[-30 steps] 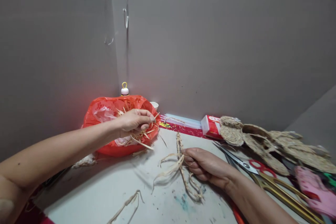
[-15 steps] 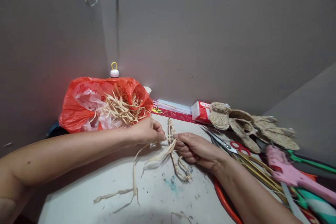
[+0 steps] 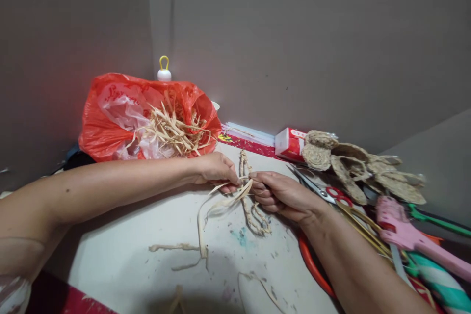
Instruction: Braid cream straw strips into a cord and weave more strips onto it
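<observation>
A thin braided straw cord (image 3: 253, 223) lies bent in a narrow loop on the white tabletop. My left hand (image 3: 220, 169) is closed in a pinch at the cord's left side, on a pale dry straw strip. From beneath it, a long loose strip (image 3: 201, 228) trails down across the table. On the cord's right side, my right hand (image 3: 279, 194) pinches a straw strip (image 3: 235, 198) where it bends over the cord, its remaining fingers curled in. Both sets of fingertips nearly meet at the cord. The exact crossing of the strips there is partly hidden by my fingers.
An orange-red plastic bag (image 3: 106, 130) of straw stands at the back left. Woven straw slippers (image 3: 348, 176) and a red-white box (image 3: 290, 143) sit at the back right. Scissors (image 3: 312, 184), a pink glue gun (image 3: 401, 233) and red-handled pliers or cutters (image 3: 312, 267) crowd the right side.
The view has tilted downward. My left hand has moved right, closer to the cord and my right hand, and the trailing strip has shifted right with it. My right hand keeps its pinch.
</observation>
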### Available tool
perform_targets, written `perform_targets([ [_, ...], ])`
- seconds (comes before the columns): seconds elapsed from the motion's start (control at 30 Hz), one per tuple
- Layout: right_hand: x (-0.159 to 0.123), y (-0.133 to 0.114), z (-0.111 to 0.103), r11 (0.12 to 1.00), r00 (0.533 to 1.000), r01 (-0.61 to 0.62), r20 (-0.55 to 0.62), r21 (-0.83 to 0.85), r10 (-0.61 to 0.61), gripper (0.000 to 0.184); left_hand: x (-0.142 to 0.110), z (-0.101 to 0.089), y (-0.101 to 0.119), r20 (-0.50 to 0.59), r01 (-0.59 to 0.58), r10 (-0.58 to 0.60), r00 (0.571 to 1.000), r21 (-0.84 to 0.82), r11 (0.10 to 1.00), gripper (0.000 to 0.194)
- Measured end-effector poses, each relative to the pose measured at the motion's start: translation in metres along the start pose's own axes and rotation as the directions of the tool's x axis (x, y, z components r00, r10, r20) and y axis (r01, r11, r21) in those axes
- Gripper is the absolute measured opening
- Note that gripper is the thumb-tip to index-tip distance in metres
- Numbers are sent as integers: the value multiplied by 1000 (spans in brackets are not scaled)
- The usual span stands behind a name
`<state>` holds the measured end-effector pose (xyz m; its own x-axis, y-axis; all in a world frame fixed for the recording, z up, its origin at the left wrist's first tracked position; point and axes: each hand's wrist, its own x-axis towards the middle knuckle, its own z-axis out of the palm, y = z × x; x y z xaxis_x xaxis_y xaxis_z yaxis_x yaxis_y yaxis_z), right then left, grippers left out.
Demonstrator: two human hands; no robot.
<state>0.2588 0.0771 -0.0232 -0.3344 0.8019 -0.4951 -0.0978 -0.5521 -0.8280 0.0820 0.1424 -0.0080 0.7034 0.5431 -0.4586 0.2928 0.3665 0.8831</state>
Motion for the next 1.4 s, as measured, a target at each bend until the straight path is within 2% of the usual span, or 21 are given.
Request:
perform_targets([
  [0.1, 0, 0, 1, 1000, 1000, -15, -19, -8, 15, 33, 1, -1, -2, 25, -42, 41, 999, 39, 998, 17],
  [0.17, -1, -1, 2, 1000, 999, -20, -26, -7, 20, 35, 1, -5, -3, -24, -121, 125, 992, 121, 985, 15],
  [0.23, -1, -1, 3, 1000, 1000, -19, -24, 0, 19, 35, -2, -11, -3, -95, -190, 226, 969, 290, 938, 9],
  [0.27, -1, -1, 3, 1000, 1000, -16, -21, 3, 16, 36, -6, -14, -2, -132, -205, 278, 951, 400, 893, 4],
  [0.3, -1, -1, 3, 1000, 1000, -13, -16, 6, 14, 36, -12, -17, -2, -166, -213, 340, 926, 515, 830, 8],
  [0.37, -1, 0, 3, 1000, 1000, -13, -13, 9, 13, 36, -29, -23, -1, -206, -217, 503, 839, 722, 657, 29],
  [0.4, -1, 0, 2, 1000, 1000, -12, -12, 10, 12, 36, -40, -24, 0, -178, -238, 600, 780, 802, 548, 33],
  [0.43, -1, 0, 2, 1000, 1000, -13, -11, 10, 13, 37, -51, -25, 0, -99, -274, 656, 748, 855, 441, 30],
  [0.47, -1, 0, 2, 1000, 1000, -13, -12, 10, 13, 36, -63, -25, -1, -8, -312, 647, 763, 871, 380, 24],
  [0.53, -1, 0, 3, 1000, 1000, -12, -13, 8, 12, 36, -84, -22, -3, 204, -418, 495, 845, 830, 370, 16],
  [0.57, -1, 0, 3, 1000, 1000, -11, -14, 7, 11, 36, -92, -20, -5, 315, -475, 412, 855, 795, 376, 15],
  [0.63, -1, 0, 3, 1000, 1000, -7, -14, 7, 7, 36, -100, -14, -12, 425, -542, 375, 824, 783, 304, 14],
  [0.73, -1, 0, 2, 1000, 1000, -3, -11, 7, 3, 35, -97, -8, -26, 513, -575, 370, 775, 814, 76, 12],
  [0.8, -1, 0, 1, 1000, 1000, -1, -6, 11, 1, 34, -91, -6, -33, 539, -569, 344, 769, 822, -16, 16],
  [0.83, 0, 1, 1, 1000, 1000, -1, -3, 14, 1, 34, -89, -5, -34, 540, -566, 335, 772, 824, -26, 17],
  [0.9, 0, 1, 0, 1000, 1000, 1, 8, 18, -1, 35, -89, -5, -33, 541, -575, 326, 776, 818, 13, 17],
  [1.0, 0, 0, 1, 1000, 1000, -2, 16, 12, 2, 36, -103, -7, -17, 518, -585, 310, 797, 790, 186, 14],
  [1.1, 0, 0, 1, 1000, 1000, 5, 12, 4, -5, 36, -124, -14, 9, 459, -519, 242, 855, 741, 426, 16],
  [1.2, 1, 0, 1, 1000, 1000, 14, 14, 1, -14, 37, -137, -23, 32, 348, -418, 231, 908, 727, 545, 16],
  [1.3, 2, 1, 0, 1000, 999, 19, 25, 0, -19, 37, -130, -30, 39, 170, -339, 314, 934, 700, 629, 10],
  [1.4, 2, 1, 0, 1000, 999, 17, 31, -4, -17, 36, -100, -30, 32, 27, -308, 372, 928, 620, 722, 11],
])
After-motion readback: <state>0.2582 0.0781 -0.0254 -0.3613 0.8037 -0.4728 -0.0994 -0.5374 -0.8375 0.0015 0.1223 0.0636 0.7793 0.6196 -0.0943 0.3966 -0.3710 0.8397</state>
